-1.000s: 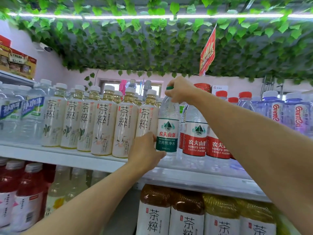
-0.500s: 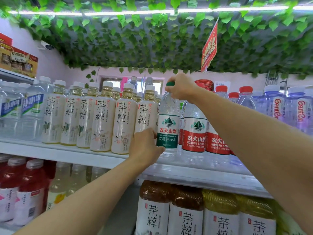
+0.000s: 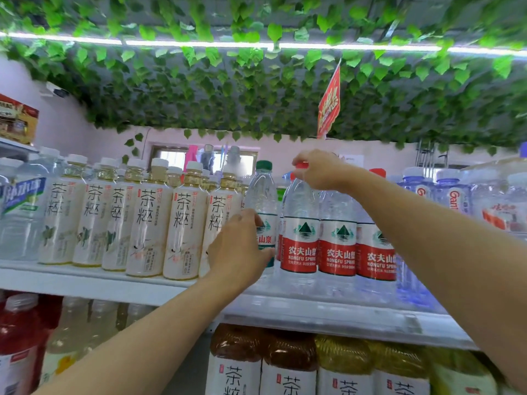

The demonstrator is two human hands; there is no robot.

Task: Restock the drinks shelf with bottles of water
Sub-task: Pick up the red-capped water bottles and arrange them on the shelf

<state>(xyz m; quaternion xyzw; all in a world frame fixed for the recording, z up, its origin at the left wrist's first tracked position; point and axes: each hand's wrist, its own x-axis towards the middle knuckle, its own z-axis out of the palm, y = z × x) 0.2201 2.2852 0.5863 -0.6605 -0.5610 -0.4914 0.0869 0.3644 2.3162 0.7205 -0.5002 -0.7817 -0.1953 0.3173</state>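
A clear water bottle with a green cap and green label stands upright on the white shelf, between the tea bottles and the red-label water bottles. My left hand grips its lower body and covers part of the label. My right hand pinches the red cap of the neighbouring red-label water bottle. Two more red-label water bottles stand to its right.
A row of cream-label tea bottles fills the shelf to the left. Blue-tinted bottles stand at the far right. Brown and yellow tea bottles and red drinks sit on the shelf below. Hanging leaves and a red sign are overhead.
My right hand left the green cap and moved right onto the red cap of the neighbouring bottle. The green-label bottle now stands further back on the shelf, still held by my left hand.
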